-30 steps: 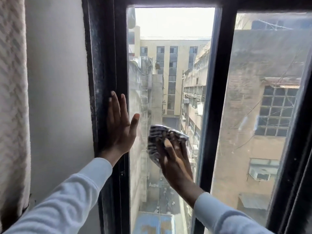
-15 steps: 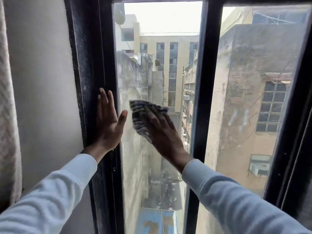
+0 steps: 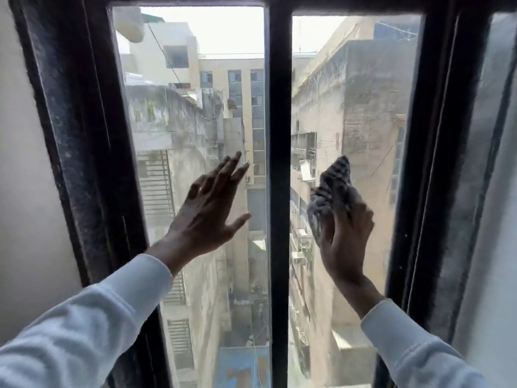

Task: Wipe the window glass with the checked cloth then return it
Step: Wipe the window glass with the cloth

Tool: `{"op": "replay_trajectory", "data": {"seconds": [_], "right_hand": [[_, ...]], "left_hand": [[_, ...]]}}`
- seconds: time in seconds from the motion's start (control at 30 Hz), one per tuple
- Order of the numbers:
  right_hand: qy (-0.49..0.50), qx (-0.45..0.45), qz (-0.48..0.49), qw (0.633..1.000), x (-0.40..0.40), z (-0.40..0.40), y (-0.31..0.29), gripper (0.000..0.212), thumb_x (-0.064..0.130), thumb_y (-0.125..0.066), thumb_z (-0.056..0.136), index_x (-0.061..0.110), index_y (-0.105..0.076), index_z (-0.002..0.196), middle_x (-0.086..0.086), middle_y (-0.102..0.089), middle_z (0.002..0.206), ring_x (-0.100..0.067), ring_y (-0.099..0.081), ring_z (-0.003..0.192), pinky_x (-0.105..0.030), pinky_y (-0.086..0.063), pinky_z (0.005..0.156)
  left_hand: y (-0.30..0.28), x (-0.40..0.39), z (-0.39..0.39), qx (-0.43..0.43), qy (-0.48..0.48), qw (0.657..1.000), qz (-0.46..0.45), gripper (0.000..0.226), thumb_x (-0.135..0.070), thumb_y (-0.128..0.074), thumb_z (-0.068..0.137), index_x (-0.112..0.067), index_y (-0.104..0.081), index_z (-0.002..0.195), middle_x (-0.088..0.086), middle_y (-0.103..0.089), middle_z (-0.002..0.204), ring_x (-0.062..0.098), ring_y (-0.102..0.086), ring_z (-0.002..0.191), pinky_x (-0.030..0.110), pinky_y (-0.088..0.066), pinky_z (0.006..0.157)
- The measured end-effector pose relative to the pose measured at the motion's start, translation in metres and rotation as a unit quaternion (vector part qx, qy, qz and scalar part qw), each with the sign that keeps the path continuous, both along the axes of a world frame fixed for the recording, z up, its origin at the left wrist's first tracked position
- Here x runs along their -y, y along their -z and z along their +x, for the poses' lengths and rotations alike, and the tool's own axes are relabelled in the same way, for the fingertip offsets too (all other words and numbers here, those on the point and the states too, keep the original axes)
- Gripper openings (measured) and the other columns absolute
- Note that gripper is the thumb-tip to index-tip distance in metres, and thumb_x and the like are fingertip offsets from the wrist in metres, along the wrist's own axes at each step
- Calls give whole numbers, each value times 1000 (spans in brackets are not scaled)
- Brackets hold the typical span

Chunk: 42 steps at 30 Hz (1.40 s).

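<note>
The window has two glass panes, a left pane and a right pane, split by a black centre bar. My right hand holds the bunched black-and-white checked cloth against the right pane at mid height. My left hand lies flat with fingers spread on the left pane, near the centre bar. Both arms wear white sleeves.
A thick black window frame borders the glass on the left, with a pale wall beside it. Another black frame post stands right of the cloth. Buildings and an alley show through the glass.
My right hand has carried the cloth from the left pane across the centre bar onto the right pane. My left hand has left the frame and now rests on the left pane.
</note>
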State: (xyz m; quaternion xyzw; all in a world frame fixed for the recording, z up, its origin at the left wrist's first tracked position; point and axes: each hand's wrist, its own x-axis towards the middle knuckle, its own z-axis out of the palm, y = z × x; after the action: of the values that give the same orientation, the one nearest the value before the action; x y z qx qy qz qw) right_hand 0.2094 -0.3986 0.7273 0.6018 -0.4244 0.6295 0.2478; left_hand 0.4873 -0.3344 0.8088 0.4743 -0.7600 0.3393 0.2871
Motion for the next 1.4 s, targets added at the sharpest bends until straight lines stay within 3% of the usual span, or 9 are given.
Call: {"op": "replay_trajectory", "data": {"seconds": [0.33,0.53,0.67,0.87,0.97,1.03,1.2,1.33,1.4], "right_hand": [[36,-293,-2,955,67,-16,-20,67,45,-44,111,29,-18,171,-6,-12,181,-38,-15,166,-65,-20,131],[111,126,76,983,51,-24,28,66,24,-63,105,5,-38,164,-30,-46,164,-46,-32,157,-65,-46,117],[-9,-245,64,967,45,-14,44,64,34,-56,108,30,-34,168,-2,-18,179,-20,13,167,-61,-20,131],[34,57,104,992,61,-45,-6,57,46,-37,114,16,-51,160,-16,-36,174,-40,-32,161,-51,-30,131],[6,-125,108,986,33,-26,47,38,30,-52,112,27,-61,148,-6,-43,170,-26,-28,162,-23,-35,126],[38,-230,30,972,47,-43,17,24,13,-73,98,15,-78,121,-14,-63,152,-34,-43,148,-46,-57,108],[95,1,137,986,33,-55,20,47,-9,-67,83,6,-75,127,-21,-65,138,-48,-60,114,-57,-60,93],[61,-283,65,955,25,-39,32,36,-1,-75,84,11,-80,118,-14,-66,145,-39,-52,130,-55,-60,99],[83,-214,80,970,37,-51,-2,31,-3,-72,86,9,-79,114,-15,-65,146,-41,-53,136,-55,-59,99]], "left_hand": [[20,39,-83,122,-125,985,-5,160,-93,-62,66,0,14,171,19,18,182,35,7,171,57,-4,138],[26,43,-88,141,-184,972,-42,162,-99,-50,63,0,24,168,18,21,181,34,6,172,58,-5,137],[26,45,-89,135,-190,972,-41,164,-98,-51,61,0,29,166,18,27,179,35,6,171,58,-6,137],[27,44,-90,135,-186,972,-42,160,-100,-47,61,0,14,171,18,16,183,33,1,172,60,-10,136],[26,44,-91,128,-188,973,-36,163,-99,-50,59,-1,19,170,17,21,181,33,3,172,60,-10,136],[24,42,-91,127,-182,975,-29,163,-98,-53,60,-1,18,170,17,20,182,33,4,172,60,-9,136],[24,37,-94,123,-187,975,-12,160,-97,-53,63,-1,20,170,16,23,181,32,8,172,59,-6,136],[23,34,-96,119,-194,974,-14,160,-97,-53,65,-2,24,169,15,30,180,32,11,171,57,-6,136],[24,32,-97,114,-197,974,-17,160,-97,-55,64,-3,20,170,14,27,181,30,9,172,56,-9,137]]}}
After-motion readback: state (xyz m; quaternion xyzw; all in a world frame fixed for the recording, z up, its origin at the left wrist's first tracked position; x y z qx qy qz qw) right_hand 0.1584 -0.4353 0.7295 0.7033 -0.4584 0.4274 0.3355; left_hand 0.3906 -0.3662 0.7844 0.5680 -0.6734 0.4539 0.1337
